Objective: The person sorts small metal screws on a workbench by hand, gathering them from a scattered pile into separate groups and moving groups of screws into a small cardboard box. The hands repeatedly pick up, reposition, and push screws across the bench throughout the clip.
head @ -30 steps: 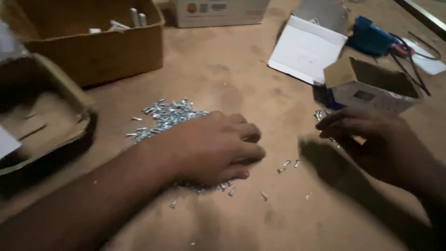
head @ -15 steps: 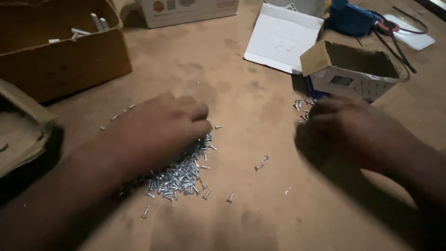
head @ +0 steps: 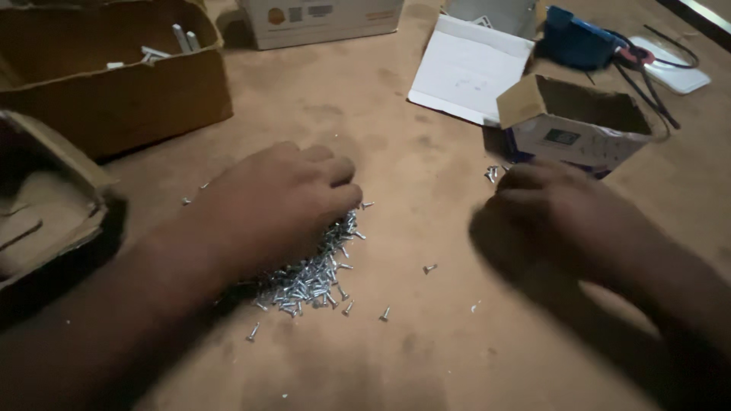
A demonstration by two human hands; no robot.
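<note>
1. Head view: the left hand (head: 274,209) lay cupped, fingers curled, over a pile of small shiny metal screws (head: 312,274) mid-worktop (head: 426,350); whether its grip held any, I could not tell.
2. The right hand (head: 563,217), blurred, grip unclear, rested beside an open cardboard box (head: 571,125) toward the worktop's far right edge.
3. The step looked like gathering screws; stray ones would need pinching.

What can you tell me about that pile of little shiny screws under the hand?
The pile of screws is a heap of many tiny silver pieces that look like metal, lying tangled on the brown tabletop. The left hand rests on top and covers much of it, so only the lower right edge shows. A few loose ones lie scattered apart, and a small cluster sits near the right hand, by the open cardboard box.
</note>
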